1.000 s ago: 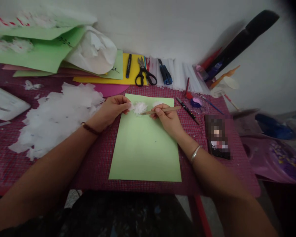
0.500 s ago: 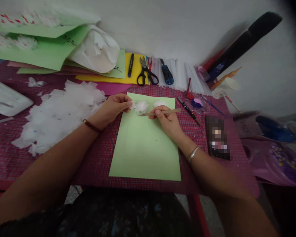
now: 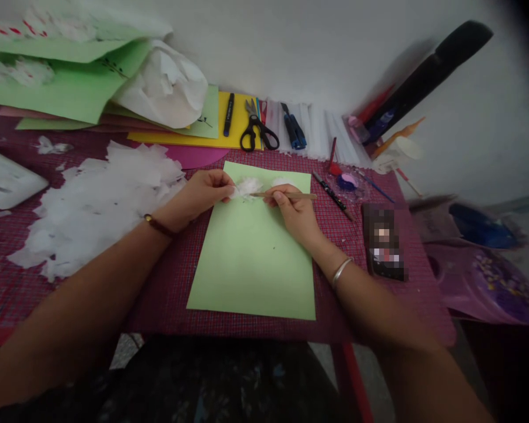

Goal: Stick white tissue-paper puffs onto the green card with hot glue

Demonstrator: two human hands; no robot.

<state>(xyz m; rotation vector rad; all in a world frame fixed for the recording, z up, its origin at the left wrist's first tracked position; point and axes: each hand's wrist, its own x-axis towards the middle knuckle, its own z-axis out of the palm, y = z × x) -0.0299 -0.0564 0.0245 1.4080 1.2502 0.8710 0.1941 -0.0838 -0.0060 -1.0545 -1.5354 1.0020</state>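
A light green sheet (image 3: 255,258) lies on the checked table cover. Near its top edge sit a fluffy white tissue tuft (image 3: 249,186) and a second white tuft (image 3: 283,181), partly behind my right hand. My right hand (image 3: 291,205) pinches a thin flat stick (image 3: 302,196), its tip pointing left at the lower side of the first tuft. At the sheet's upper left corner, my left hand (image 3: 214,187) has thumb and forefinger pressed together on a small piece of white tissue beside that tuft.
Left of the sheet spreads a heap of white tissue pieces (image 3: 92,205). Behind are scissors (image 3: 258,129), a black marker (image 3: 229,115) and a blue cutter (image 3: 294,129). At right lie a black pen (image 3: 332,195), a small plastic dish (image 3: 350,183) and a phone (image 3: 385,241).
The whole view has shifted slightly. The stick's tip has moved a little up and now meets the first tuft at its lower edge; both hands keep their pinch.
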